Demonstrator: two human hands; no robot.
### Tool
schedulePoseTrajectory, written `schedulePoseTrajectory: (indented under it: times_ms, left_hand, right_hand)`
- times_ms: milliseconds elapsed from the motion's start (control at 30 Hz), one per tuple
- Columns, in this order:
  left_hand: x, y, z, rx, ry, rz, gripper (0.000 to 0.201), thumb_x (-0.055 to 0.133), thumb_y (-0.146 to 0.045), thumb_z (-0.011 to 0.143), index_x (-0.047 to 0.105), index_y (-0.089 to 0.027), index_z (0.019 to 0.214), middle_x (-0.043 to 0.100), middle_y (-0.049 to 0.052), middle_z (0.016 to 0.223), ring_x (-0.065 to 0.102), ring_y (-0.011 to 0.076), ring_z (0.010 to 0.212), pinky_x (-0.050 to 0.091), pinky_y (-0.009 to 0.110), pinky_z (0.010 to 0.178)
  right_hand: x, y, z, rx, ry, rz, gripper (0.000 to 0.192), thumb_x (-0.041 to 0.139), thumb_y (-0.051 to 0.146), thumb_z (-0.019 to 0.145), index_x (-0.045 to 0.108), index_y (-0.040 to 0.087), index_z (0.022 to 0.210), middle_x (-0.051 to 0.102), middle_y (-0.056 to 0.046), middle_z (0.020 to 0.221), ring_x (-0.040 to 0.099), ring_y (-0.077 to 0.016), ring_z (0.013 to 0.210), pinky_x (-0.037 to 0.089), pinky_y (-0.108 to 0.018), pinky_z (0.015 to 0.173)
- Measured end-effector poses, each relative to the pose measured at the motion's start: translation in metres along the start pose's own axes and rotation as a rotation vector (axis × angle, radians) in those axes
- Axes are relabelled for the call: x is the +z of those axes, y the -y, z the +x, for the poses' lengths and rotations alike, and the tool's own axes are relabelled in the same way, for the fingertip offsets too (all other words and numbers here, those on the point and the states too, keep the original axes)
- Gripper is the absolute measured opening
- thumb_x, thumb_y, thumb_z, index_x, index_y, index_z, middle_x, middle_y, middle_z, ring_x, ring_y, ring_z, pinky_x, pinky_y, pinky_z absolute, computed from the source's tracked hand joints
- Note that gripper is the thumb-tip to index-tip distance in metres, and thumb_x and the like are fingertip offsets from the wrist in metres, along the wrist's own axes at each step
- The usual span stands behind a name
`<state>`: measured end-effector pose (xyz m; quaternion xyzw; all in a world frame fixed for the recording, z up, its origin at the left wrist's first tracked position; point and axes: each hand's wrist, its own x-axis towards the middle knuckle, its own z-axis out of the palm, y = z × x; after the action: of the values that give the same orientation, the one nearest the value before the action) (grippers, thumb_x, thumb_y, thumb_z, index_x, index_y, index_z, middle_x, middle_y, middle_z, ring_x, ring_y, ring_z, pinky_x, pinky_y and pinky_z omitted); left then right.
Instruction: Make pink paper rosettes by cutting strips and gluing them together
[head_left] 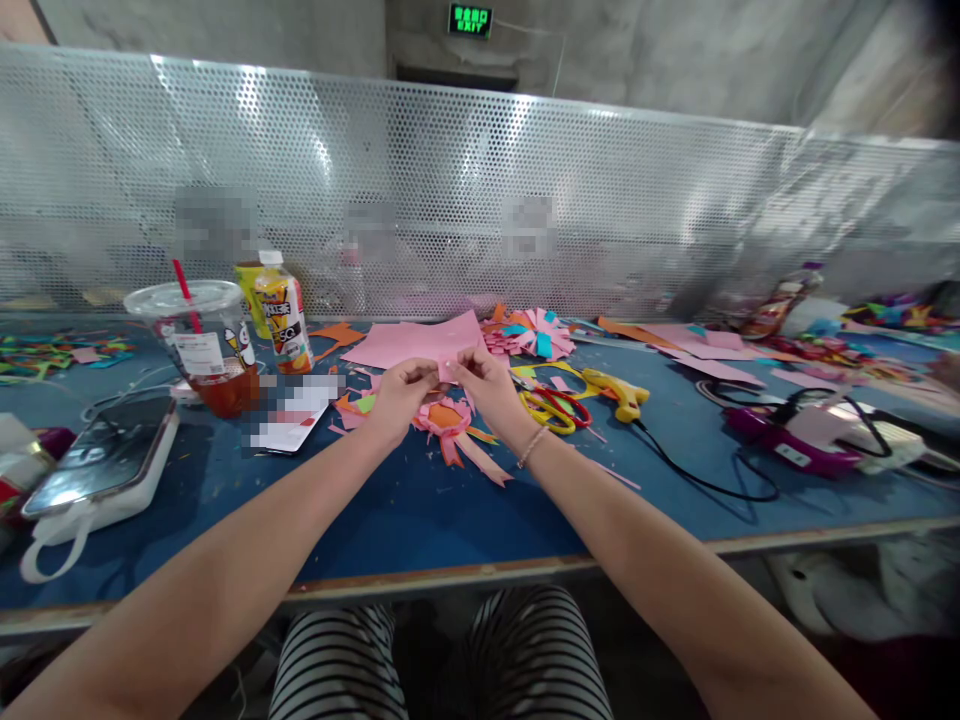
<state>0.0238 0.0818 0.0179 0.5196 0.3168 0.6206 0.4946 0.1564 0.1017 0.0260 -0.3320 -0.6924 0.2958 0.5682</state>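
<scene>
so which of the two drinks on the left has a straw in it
The clear plastic cup with the dome lid and reddish-brown drink: a red straw pokes through its lid. The yellow-labelled bottle just right of it has a white cap and no straw.

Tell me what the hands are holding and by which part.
Both the left hand and the right hand pinch a small pink paper piece between their fingertips, one at each end, above the paper flower on the blue table.

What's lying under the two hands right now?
Under the left hand and right hand, which pinch a small pink paper piece, lies a pink-and-orange paper flower on the blue table. Its near edge shows; the hands cover the rest.
</scene>
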Motion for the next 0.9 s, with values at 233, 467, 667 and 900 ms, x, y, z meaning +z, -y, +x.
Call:
schedulePoseTrajectory:
  times_ms: [233, 467, 667, 900]
  left_hand:
    - [0.0029, -0.0044, -0.0032, 0.080, -0.002, -0.005, 0.024, 0.070, -0.028, 0.060, 0.052, -0.017, 0.072, 0.052, -0.004, 0.070, 0.056, 0.0095, 0.066, 0.051, 0.028, 0.067]
    - [0.0022, -0.0021, -0.0027, 0.112, -0.014, 0.108, 0.023, 0.068, -0.033, 0.063, 0.055, -0.015, 0.068, 0.053, -0.002, 0.067, 0.054, 0.0097, 0.064, 0.051, 0.027, 0.066]
    - [0.0037, -0.0039, -0.0045, 0.100, -0.011, 0.105, 0.022, 0.067, -0.033, 0.063, 0.056, -0.015, 0.067, 0.053, -0.002, 0.066, 0.053, 0.0095, 0.062, 0.050, 0.027, 0.066]
    - [0.0044, -0.0038, -0.0052, 0.121, 0.005, 0.168, 0.020, 0.066, -0.034, 0.065, 0.058, -0.015, 0.067, 0.055, -0.002, 0.064, 0.053, 0.0096, 0.061, 0.048, 0.025, 0.065]
  right_hand:
    - [0.0015, -0.0022, 0.0016, -0.004, -0.027, 0.077, 0.021, 0.057, 0.037, 0.072, 0.046, 0.020, 0.070, 0.042, 0.003, 0.065, 0.039, -0.0095, 0.061, 0.035, -0.024, 0.057]
    - [0.0041, 0.0019, -0.0009, 0.040, -0.029, 0.164, 0.020, 0.058, 0.037, 0.070, 0.048, 0.020, 0.072, 0.042, 0.003, 0.066, 0.039, -0.0094, 0.061, 0.037, -0.023, 0.056]
    - [0.0038, 0.0065, -0.0022, 0.054, -0.017, 0.214, 0.019, 0.060, 0.035, 0.068, 0.049, 0.020, 0.072, 0.044, 0.004, 0.066, 0.042, -0.0089, 0.061, 0.039, -0.024, 0.060]
    - [0.0031, 0.0043, -0.0028, 0.043, 0.068, 0.289, 0.021, 0.060, 0.036, 0.070, 0.046, 0.020, 0.073, 0.048, 0.004, 0.069, 0.048, -0.0099, 0.065, 0.042, -0.026, 0.067]
